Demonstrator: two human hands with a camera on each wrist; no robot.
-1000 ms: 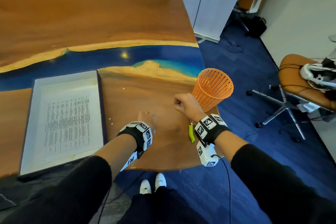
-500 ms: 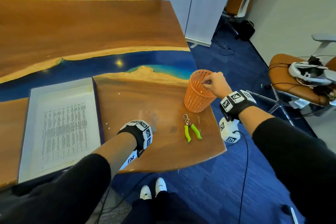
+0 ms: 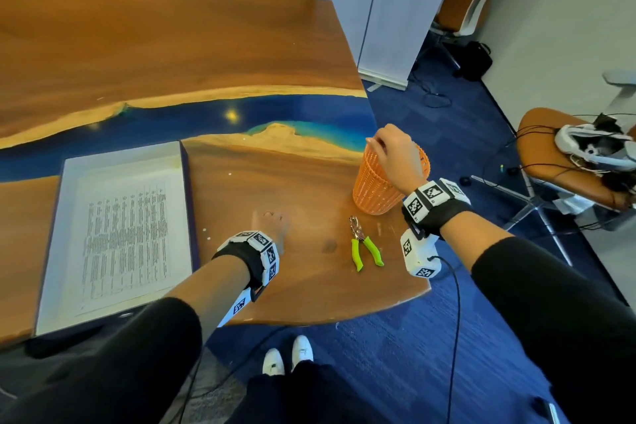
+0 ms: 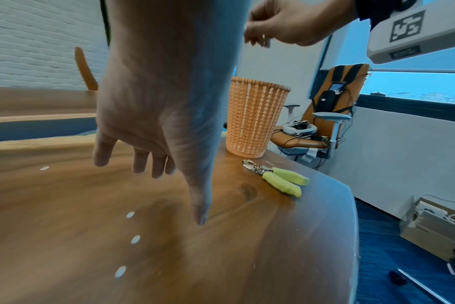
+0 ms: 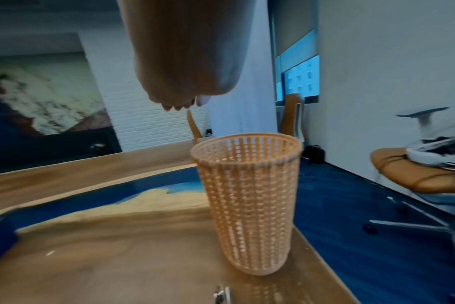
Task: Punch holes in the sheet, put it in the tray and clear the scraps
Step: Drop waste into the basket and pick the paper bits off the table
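Note:
The printed sheet [image 3: 127, 237] lies flat in the white tray [image 3: 113, 155] at the left of the table. Small white paper scraps [image 4: 130, 214] dot the wood beside the tray. My left hand [image 3: 275, 229] hovers just over the table near them, fingers straight and spread, holding nothing. The green-handled hole punch [image 3: 365, 251] lies on the table to its right. My right hand [image 3: 387, 148] hangs over the mouth of the upright orange mesh basket [image 3: 375, 191], fingertips [image 5: 179, 107] bunched together and pointing down. No scrap shows between them.
The basket stands close to the table's right edge [image 3: 406, 299], with blue carpet below. An orange office chair [image 3: 564, 162] loaded with cables and a headset sits to the right. A white cabinet [image 3: 378, 10] stands behind the table corner.
My right hand rose from the table near the punch to above the basket rim and stays there. The left hand has barely moved.

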